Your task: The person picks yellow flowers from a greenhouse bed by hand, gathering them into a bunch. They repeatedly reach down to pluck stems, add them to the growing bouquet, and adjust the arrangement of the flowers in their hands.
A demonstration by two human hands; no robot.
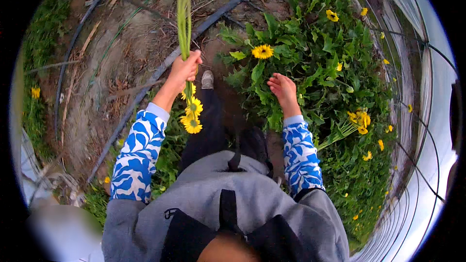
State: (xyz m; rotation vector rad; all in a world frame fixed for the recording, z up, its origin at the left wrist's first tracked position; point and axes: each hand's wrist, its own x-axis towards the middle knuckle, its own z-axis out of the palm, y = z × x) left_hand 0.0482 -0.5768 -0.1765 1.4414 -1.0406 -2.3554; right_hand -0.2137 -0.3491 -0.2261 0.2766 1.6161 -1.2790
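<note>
My left hand (185, 70) grips a small bunch of yellow gerbera daisies (192, 114) by their green stems. The heads hang down below the fist, and the stem ends (184, 14) point up and away from me. Over the leafy bed, my right hand (282, 88) has its fingers curled loosely and apart, with nothing seen in it. Just beyond it blooms a yellow gerbera with a dark centre (262, 51). A bundle of cut yellow gerberas (360, 119) lies on the leaves beside my right forearm.
A dark irrigation pipe (160, 71) runs diagonally across the soil on the left. Gerbera plants (320, 54) fill the right side, with scattered blooms such as one farther off (332, 15). Plastic greenhouse sheeting (424, 98) with dark lines bounds the far right. My shoe (207, 79) stands on the soil path.
</note>
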